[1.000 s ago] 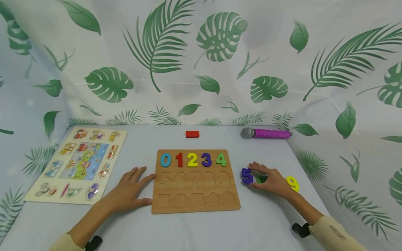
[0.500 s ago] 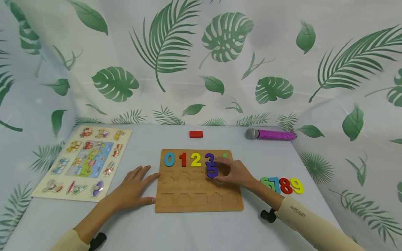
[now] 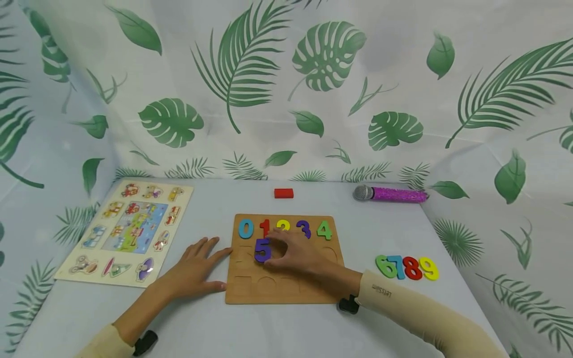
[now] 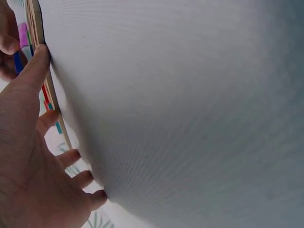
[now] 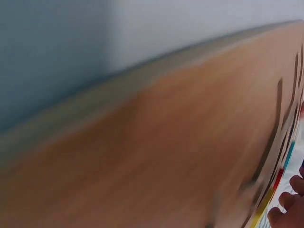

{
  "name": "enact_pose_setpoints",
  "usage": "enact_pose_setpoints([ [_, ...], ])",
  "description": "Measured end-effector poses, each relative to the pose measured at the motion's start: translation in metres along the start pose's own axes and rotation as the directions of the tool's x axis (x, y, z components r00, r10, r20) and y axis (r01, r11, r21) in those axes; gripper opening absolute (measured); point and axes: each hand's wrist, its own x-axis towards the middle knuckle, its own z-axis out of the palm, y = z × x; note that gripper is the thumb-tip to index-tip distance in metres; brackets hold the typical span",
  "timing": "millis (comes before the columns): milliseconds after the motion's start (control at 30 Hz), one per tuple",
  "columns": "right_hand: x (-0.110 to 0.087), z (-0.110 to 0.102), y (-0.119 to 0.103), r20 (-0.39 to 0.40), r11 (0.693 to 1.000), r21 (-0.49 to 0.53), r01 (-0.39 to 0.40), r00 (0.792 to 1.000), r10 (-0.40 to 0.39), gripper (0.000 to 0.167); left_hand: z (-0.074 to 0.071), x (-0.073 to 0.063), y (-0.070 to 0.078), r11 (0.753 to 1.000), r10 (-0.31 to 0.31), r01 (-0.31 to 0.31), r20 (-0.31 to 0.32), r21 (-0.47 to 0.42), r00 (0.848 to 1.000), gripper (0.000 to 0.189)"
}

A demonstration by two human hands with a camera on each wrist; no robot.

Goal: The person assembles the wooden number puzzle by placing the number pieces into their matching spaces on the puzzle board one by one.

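My right hand (image 3: 297, 253) pinches a purple number 5 (image 3: 262, 251) between thumb and fingers, over the left part of the wooden number board's (image 3: 286, 293) middle row. In the board's top row sit a blue 0 (image 3: 245, 228), a red 1 (image 3: 265, 227), a yellow 2, a purple 3 (image 3: 304, 228) and a green 4 (image 3: 324, 230); the hand partly covers the 2. My left hand (image 3: 194, 271) lies spread on the table, its thumb and index fingertip at the board's left edge. In the left wrist view the left fingers (image 4: 42, 61) touch that edge.
Right of the board lie a green 6 (image 3: 386, 266), a light blue 7 (image 3: 396, 266), a red 8 (image 3: 412, 268) and a yellow 9 (image 3: 429, 268). A picture puzzle board (image 3: 80, 248) lies at the left. At the back are a red block (image 3: 284, 193) and a purple microphone (image 3: 394, 194).
My right hand has picked up the purple 5 from the table at the right and carried it left across the board to the middle row. My left hand stays at the board's edge.
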Motion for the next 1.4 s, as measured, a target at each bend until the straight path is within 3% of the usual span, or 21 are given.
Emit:
enact_pose_setpoints([
  [133,0.006,0.009,-0.01,0.038,0.999,0.043,-0.006,0.999,0.004,0.071,0.003,0.0,-0.002,1.0,0.001,-0.001,0.003,-0.015,1.0,0.086],
  [533,0.013,0.024,-0.021,0.018,0.999,-0.044,0.001,1.0,0.0,0.071,0.001,-0.001,-0.002,1.0,-0.004,0.004,0.001,0.0,1.0,0.086],
  [1400,0.019,0.031,-0.026,0.025,0.994,-0.11,-0.018,0.999,0.021,0.072,0.0,-0.001,0.0,1.0,-0.012,0.012,-0.01,0.006,1.0,0.085],
])
